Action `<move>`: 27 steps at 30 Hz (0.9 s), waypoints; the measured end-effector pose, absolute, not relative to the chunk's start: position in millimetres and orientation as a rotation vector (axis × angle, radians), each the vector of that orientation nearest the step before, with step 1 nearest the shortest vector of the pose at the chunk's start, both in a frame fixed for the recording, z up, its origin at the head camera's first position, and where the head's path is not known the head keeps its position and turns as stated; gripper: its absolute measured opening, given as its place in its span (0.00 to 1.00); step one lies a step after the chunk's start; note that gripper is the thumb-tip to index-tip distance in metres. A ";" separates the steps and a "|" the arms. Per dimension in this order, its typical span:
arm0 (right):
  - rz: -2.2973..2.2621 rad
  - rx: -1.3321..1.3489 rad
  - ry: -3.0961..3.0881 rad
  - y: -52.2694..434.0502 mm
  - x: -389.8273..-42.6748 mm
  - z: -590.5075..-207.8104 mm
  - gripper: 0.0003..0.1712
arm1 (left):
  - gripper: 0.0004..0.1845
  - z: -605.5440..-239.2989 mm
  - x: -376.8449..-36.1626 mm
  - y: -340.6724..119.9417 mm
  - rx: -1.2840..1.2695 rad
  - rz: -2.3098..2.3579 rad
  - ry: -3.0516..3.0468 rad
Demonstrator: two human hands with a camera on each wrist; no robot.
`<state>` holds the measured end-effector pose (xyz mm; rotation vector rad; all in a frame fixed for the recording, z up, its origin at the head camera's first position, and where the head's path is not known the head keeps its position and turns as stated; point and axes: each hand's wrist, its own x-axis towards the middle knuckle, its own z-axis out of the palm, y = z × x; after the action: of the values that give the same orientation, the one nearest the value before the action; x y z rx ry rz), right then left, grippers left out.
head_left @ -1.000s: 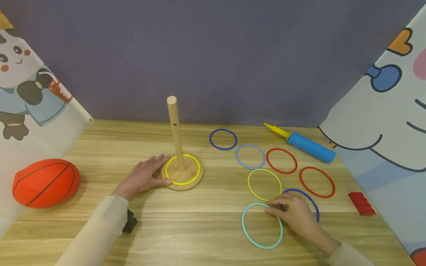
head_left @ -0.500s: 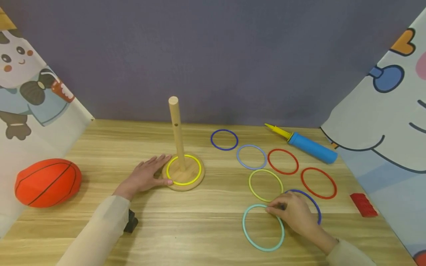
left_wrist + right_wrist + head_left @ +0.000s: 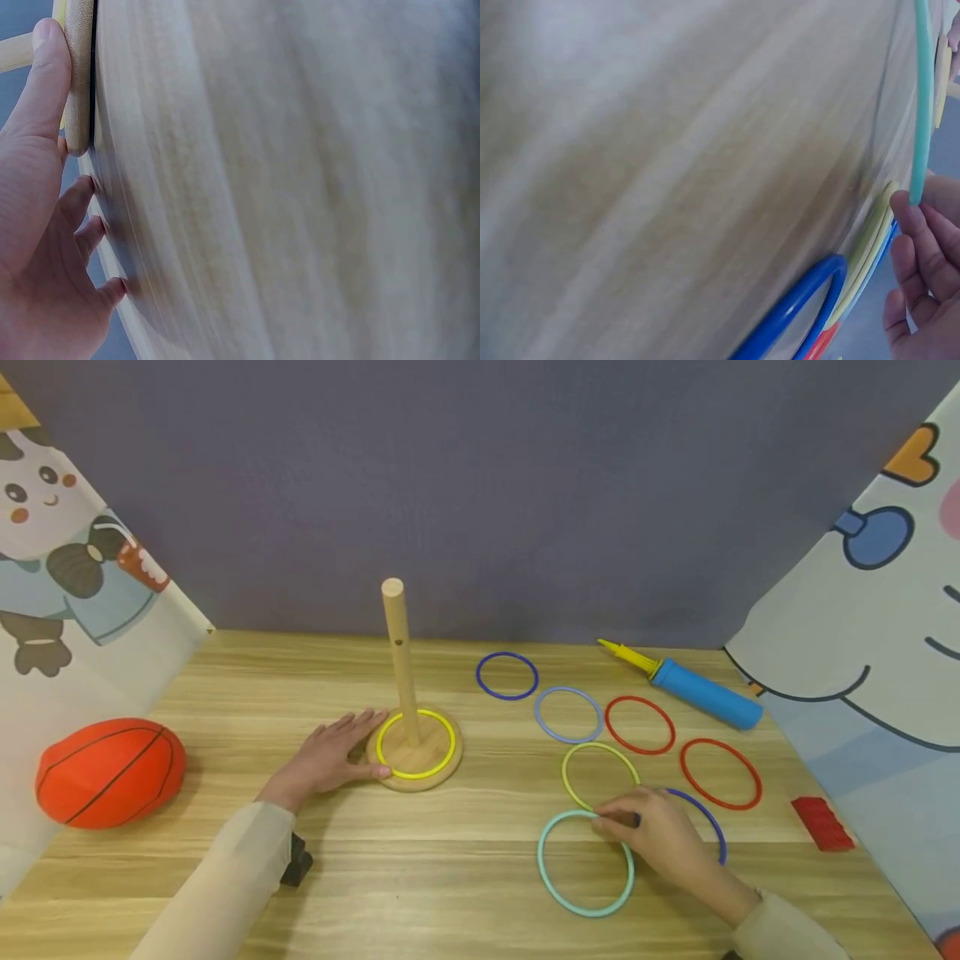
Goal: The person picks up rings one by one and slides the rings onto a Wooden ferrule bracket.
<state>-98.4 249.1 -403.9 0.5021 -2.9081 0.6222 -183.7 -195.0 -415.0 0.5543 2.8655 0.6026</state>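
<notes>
Hands: right hand (image 3: 660, 839) pinches the far right edge of the teal ring (image 3: 585, 862); left hand (image 3: 330, 758) lies flat, fingers straight, thumb against the rim of the wooden base (image 3: 415, 750).

View differences: only the head view shows the full layout. Left wrist view shows just the left hand (image 3: 37, 225), thumb on the base edge (image 3: 77, 82) and fingers spread on the desk (image 3: 300, 187); no rings visible there apart from a yellow sliver at the top. Right wrist view shows the fingertips (image 3: 922, 225) closed on the teal ring (image 3: 922, 97), with a dark blue ring (image 3: 802, 300) flat on the desk just beside the hand; the rest is blurred wood.

Largest to smallest on the desk (image 3: 450, 877): orange ball (image 3: 111, 772) far left, well apart from the hands. Peg stand: upright peg (image 3: 401, 660) on the base, one yellow ring (image 3: 415, 743) around the peg, lying on the base. Blue pump (image 3: 690, 687) at the back right. Loose rings flat on the desk to the right of the stand: dark blue (image 3: 507, 676), pale blue (image 3: 568, 714), two red (image 3: 640, 725) (image 3: 721, 773), yellow-green (image 3: 600, 775), and the dark blue one (image 3: 708, 827) partly under the right hand. Small red block (image 3: 822, 822) at the right edge.

Teal ring sits nearest the person, front right, well apart from the stand and left hand.
</notes>
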 end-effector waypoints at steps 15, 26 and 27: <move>0.986 0.420 -2.946 245.6 -115.4 -384.2 0.06 | 0.51 -415.9 -184.4 -194.9 0.558 0.598 2.871; 0.995 0.485 -2.837 221.4 -135.5 -345.5 0.09 | 0.50 -414.5 -182.9 -194.3 0.550 0.612 2.867; 0.989 0.494 -2.832 219.2 -137.6 -341.9 0.09 | 0.50 -414.1 -182.6 -194.1 0.552 0.614 2.867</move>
<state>-137.6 219.2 -341.9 0.4940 -2.8320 0.9894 -182.6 -194.1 -414.1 0.5520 2.8674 0.6144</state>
